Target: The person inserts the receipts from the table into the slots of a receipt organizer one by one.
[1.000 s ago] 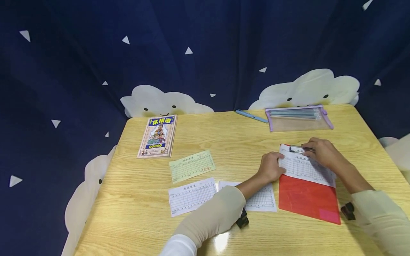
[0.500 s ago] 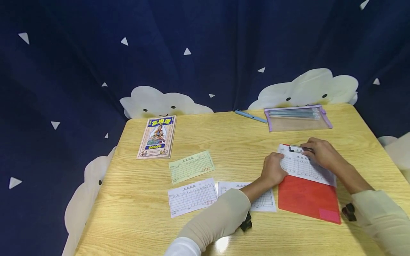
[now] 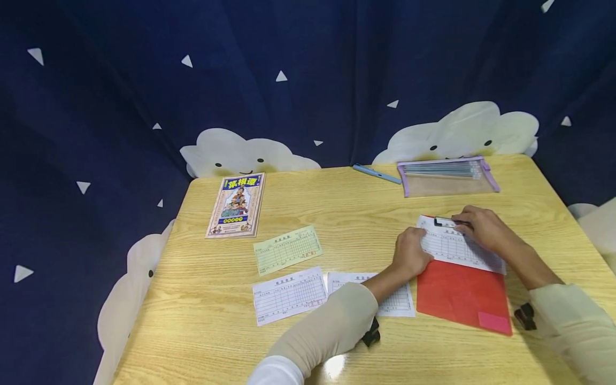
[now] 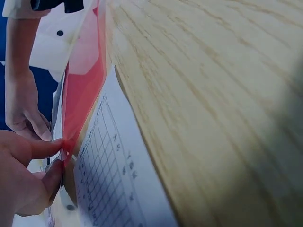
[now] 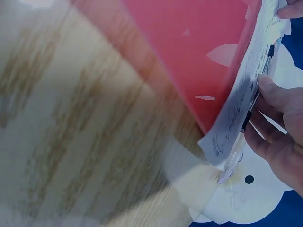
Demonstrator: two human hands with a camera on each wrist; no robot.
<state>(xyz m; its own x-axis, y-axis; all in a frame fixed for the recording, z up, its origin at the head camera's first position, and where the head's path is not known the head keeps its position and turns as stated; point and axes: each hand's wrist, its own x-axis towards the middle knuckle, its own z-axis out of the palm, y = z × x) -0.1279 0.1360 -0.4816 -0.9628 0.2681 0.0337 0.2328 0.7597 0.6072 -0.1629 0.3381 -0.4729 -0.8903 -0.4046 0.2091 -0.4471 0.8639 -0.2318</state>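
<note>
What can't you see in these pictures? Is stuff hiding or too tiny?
Head view: part of the loose white slip, hidden under the left arm.
Head view: one end of the clip, covered by the right hand.
Head view: much of the red folder, covered by the clipped slip.
Head view: the clipped slip's small print, too tiny to read.

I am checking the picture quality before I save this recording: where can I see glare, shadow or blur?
Head view: a bright glare spot on the table, near the left sleeve; left wrist view: a soft shadow toward the right edge; right wrist view: blurred wood grain, and pale patches, probably reflections, on the red folder.
</note>
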